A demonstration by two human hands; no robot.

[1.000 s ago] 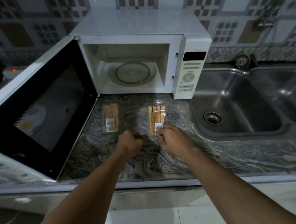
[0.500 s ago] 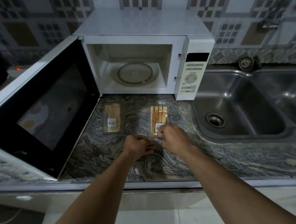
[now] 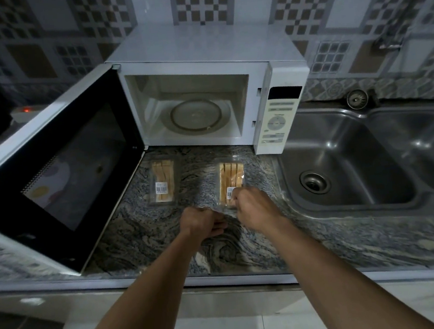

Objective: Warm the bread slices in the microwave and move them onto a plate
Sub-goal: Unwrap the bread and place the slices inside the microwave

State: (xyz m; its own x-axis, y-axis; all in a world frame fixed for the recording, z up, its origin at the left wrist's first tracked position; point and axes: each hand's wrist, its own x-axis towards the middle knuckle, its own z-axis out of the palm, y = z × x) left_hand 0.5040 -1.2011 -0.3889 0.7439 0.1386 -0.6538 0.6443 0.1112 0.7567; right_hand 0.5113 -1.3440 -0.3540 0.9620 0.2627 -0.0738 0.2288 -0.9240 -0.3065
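Two clear plastic packs of bread slices lie on the granite counter point(image 3: 138, 239) in front of the white microwave point(image 3: 200, 67). The left pack point(image 3: 162, 182) lies untouched. The right pack point(image 3: 230, 179) has its near end pinched by both hands: my left hand point(image 3: 203, 223) grips the wrapper's near left corner and my right hand point(image 3: 252, 204) grips its near edge over the label. The microwave door point(image 3: 58, 170) hangs wide open to the left, and the glass turntable point(image 3: 196, 117) inside is bare. No plate is in view.
A steel double sink point(image 3: 343, 151) lies to the right of the counter, its drain point(image 3: 314, 182) open, a loose sink plug point(image 3: 357, 99) behind it and a tap point(image 3: 399, 24) above. The open door takes up the counter's left part. Patterned tiles cover the wall.
My hands have stayed on the right pack's near end, the right hand sliding slightly farther over the label. The view shifted a little; the left pack and microwave are unmoved.
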